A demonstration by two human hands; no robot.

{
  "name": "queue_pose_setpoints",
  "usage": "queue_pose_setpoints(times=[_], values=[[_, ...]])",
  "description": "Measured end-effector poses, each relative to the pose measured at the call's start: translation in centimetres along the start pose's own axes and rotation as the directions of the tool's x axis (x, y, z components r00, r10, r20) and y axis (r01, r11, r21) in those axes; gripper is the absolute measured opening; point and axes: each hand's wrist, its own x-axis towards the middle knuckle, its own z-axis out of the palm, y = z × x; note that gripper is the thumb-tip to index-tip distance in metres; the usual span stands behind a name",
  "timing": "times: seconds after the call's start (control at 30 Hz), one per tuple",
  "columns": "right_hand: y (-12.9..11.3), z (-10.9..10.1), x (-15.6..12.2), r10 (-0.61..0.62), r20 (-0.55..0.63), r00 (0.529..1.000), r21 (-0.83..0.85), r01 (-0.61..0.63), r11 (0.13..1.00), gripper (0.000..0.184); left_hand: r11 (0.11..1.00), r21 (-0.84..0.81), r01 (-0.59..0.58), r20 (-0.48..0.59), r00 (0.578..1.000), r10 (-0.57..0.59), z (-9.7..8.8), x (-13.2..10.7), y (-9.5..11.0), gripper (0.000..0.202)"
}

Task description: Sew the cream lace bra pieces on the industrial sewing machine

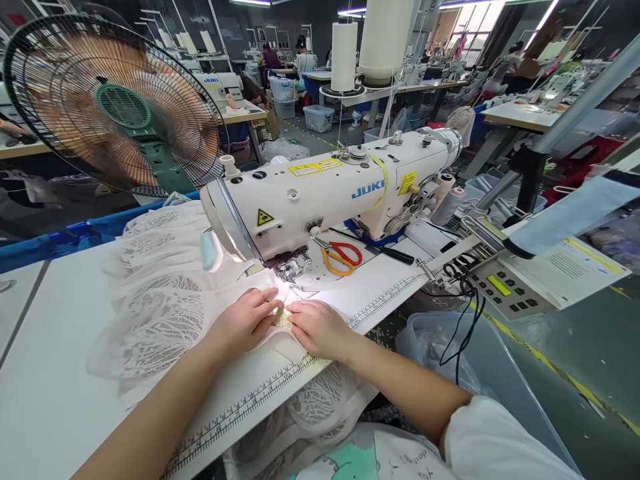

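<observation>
My left hand [245,321] and my right hand [317,327] rest side by side on white lace fabric [160,300] in front of the needle of a white JUKI sewing machine [330,190]. Both hands press the fabric flat, and their fingertips meet at a small yellowish patch [281,317] between them. The left fingers are curled in a pinch at that patch; the right fingers lie close together on the cloth. The fabric runs left in a ruffled pile and hangs over the table's front edge.
Red- and orange-handled scissors [343,257] lie on the machine bed behind the needle. A control panel [510,287] sits at the right, a spinning fan [115,107] at the back left. A ruler strip [280,380] runs along the table [45,373]. A plastic bin [450,353] stands below right.
</observation>
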Motion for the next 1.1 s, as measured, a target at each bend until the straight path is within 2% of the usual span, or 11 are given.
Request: queue_pose_setpoints(times=[0.4,0.67,0.87,0.93,1.0,1.1], values=[[0.3,0.5,0.1,-0.011,-0.071,0.997,0.01,0.011,1.0,0.018,0.997,0.055,0.052,0.027,0.998,-0.054,-0.4,1.0,-1.6,0.037],[0.3,0.4,0.2,0.001,-0.063,0.998,0.027,0.001,1.0,0.017,0.988,0.117,0.097,0.052,0.993,-0.104,-0.6,1.8,-3.4,0.039],[0.0,0.0,0.4,0.026,-0.058,0.998,0.026,-0.024,0.999,0.019,0.974,0.175,0.142,0.07,0.985,-0.156,-0.7,2.2,-3.7,0.04],[-0.6,-0.4,0.5,0.066,-0.015,0.998,0.007,-0.066,0.998,0.02,0.968,0.199,0.155,0.07,0.983,-0.172,-0.7,2.2,-3.5,0.039],[-1.4,-0.8,0.7,0.131,0.103,0.986,-0.049,-0.126,0.991,0.025,0.96,0.226,0.166,0.072,0.98,-0.186,-0.8,2.0,-3.2,0.039],[-2.4,-1.5,1.1,0.211,0.279,0.937,-0.168,-0.168,0.971,0.021,0.942,0.279,0.186,0.078,0.973,-0.215,-1.5,0.9,-2.3,0.039]])
